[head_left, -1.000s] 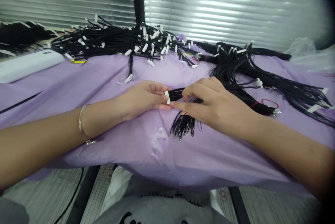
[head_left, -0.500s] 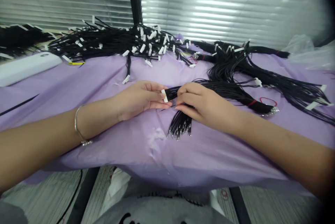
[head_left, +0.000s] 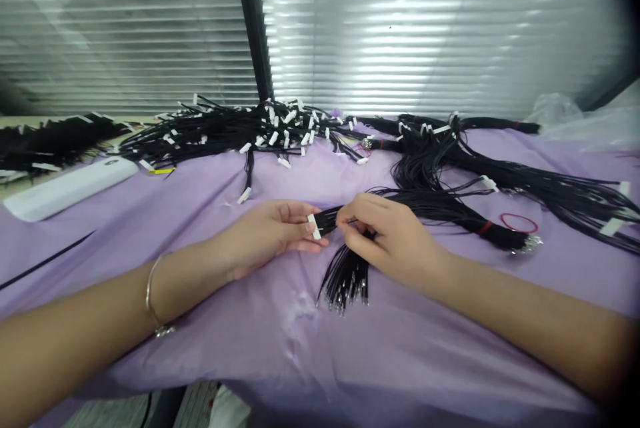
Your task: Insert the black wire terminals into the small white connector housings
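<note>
Black cords (head_left: 345,275) with small silver metal ends lie in a bundle between my hands, their free ends fanned toward me. My left hand (head_left: 280,231) pinches the bundle's other end, where a white band (head_left: 314,226) crosses the cords. My right hand (head_left: 385,228) is closed at the bend of the same bundle, thumb and index finger pressed together; the strands inside are partly hidden. Behind my right hand runs a longer bundle of black cords (head_left: 450,208), tied with a red band (head_left: 485,227) near its silver ends.
A large heap of black cords with white tags (head_left: 215,128) lies along the back. More tagged cords (head_left: 530,178) spread at the right. A long white object (head_left: 75,188) rests at the left. A red loop (head_left: 520,222) lies on the purple cloth (head_left: 210,335). Window blinds (head_left: 360,28) stand behind.
The whole scene sits lower in view, as the camera has tilted up. My right fingers have shifted slightly on the cords. My left hand keeps its pinch at the white band.
</note>
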Motion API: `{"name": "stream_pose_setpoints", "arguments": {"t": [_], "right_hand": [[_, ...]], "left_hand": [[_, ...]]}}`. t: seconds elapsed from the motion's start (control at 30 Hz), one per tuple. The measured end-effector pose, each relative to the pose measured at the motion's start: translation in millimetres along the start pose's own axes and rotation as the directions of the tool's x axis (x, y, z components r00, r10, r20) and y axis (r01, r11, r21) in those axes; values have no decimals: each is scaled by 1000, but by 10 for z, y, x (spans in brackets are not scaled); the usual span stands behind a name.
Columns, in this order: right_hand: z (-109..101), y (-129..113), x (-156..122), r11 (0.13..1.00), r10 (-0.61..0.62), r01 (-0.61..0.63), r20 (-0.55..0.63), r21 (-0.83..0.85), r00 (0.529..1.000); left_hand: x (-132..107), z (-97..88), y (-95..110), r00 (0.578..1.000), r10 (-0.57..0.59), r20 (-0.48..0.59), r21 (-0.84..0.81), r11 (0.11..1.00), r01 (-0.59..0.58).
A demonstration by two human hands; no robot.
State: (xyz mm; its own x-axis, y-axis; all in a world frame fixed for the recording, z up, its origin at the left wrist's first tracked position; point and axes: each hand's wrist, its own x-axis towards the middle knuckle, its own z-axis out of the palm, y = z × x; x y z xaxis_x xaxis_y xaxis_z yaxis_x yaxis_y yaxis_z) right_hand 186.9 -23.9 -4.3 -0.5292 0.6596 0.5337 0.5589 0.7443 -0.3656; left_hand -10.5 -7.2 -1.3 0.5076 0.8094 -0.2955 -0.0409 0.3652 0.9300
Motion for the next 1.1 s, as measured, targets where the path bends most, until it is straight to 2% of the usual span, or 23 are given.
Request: {"name": "stream_pose_setpoints", "arguments": {"t": [0.23, 0.37, 0.5, 0.73, 1.1], "right_hand": [[33, 8, 7, 998, 0, 1, 14, -65, 1000], [32, 11, 4, 997, -8, 13, 63, -79, 998], [34, 21, 6, 996, -37, 42, 63, -80, 997], [20, 28, 10, 984, -101, 114, 103, -134, 990], [18, -33, 17, 983, -82, 92, 73, -158, 994]], "left_hand": [[-4, 34, 11, 999, -19, 38, 125, 992, 14], [-7, 57, 35, 1000, -26, 17, 146, 989, 23], [-11, 72, 51, 1000, -29, 8, 167, 986, 28], [-2, 60, 36, 999, -21, 43, 178, 984, 14], [-29, 77, 62, 998, -23, 66, 217, 976, 8]]}}
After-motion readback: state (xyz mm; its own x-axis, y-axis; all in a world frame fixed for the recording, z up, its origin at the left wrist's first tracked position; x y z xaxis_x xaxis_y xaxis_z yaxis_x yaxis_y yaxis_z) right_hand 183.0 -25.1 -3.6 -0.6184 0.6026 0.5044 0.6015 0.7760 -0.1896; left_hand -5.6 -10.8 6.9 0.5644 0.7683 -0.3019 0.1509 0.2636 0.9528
